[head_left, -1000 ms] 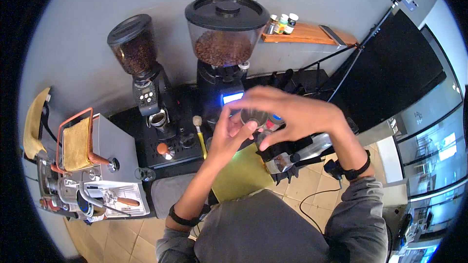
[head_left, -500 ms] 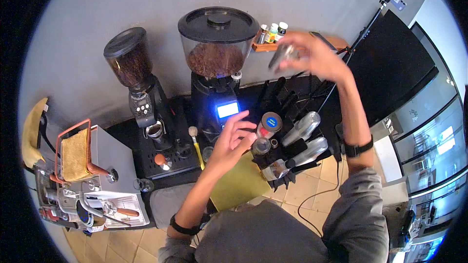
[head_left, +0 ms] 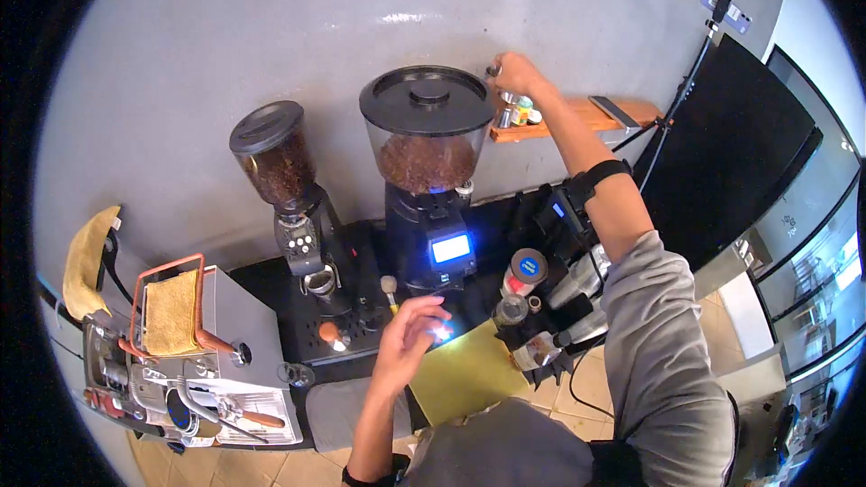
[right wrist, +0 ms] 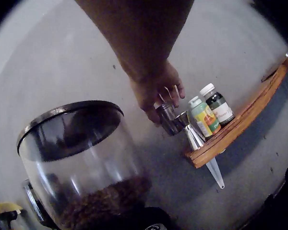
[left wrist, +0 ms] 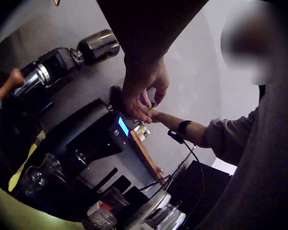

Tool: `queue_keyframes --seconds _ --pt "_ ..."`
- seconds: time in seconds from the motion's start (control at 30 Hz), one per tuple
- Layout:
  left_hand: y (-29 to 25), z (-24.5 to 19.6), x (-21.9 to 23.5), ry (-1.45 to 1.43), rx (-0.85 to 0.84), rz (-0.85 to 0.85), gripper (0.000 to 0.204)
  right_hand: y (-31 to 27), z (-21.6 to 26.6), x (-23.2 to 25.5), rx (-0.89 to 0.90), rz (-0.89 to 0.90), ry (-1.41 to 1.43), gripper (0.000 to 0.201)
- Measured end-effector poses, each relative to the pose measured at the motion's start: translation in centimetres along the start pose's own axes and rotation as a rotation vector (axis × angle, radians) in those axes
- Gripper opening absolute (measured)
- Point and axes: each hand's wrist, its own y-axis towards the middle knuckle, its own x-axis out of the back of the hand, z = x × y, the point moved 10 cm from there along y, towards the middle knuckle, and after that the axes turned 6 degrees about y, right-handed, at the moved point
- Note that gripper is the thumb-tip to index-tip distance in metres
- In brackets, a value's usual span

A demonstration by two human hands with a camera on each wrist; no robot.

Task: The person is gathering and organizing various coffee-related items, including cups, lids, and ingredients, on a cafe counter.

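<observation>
My right hand (head_left: 519,77) grips a small metal cup (right wrist: 168,119), held just beside the steel jigger (right wrist: 194,136) at the left end of the wooden shelf (right wrist: 235,128). Most of that cup is covered by the hand in the head view. Next to the jigger stand a green-capped bottle with a yellow label (right wrist: 204,117) and a white-capped dark bottle (right wrist: 218,105). Raised in front of the large grinder (head_left: 431,216), my left hand (head_left: 408,347) holds nothing, its fingers loosely bent.
A smaller grinder (head_left: 298,225) and an espresso machine (head_left: 244,325) stand to the left. On the right are a lidded tin (head_left: 526,272), a glass jar (head_left: 511,310) and plastic cups. A yellow-green mat (head_left: 469,374) lies at the counter's front; a tripod (head_left: 690,81) stands beyond the shelf.
My right hand has taken the cup from near my left hand and carried it up to the shelf. The left hand stays over the counter, its fingers now loose around nothing.
</observation>
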Motion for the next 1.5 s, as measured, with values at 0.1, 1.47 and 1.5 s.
queue_keyframes --seconds 0.1,1.47,1.5 --pt "-0.4 0.2 1.2 -0.007 0.012 -0.071 0.033 1.6 -1.0 -1.8 0.004 0.002 -0.030 0.039" --pt "-3.7 -0.6 3.4 -0.069 -0.048 0.080 0.016 -31.3 7.4 22.3 0.043 -0.610 0.508 0.025" --pt "-4.0 -0.3 2.8 -0.079 -0.055 0.128 0.015 -34.6 7.7 23.4 0.063 -0.622 0.243 0.027"
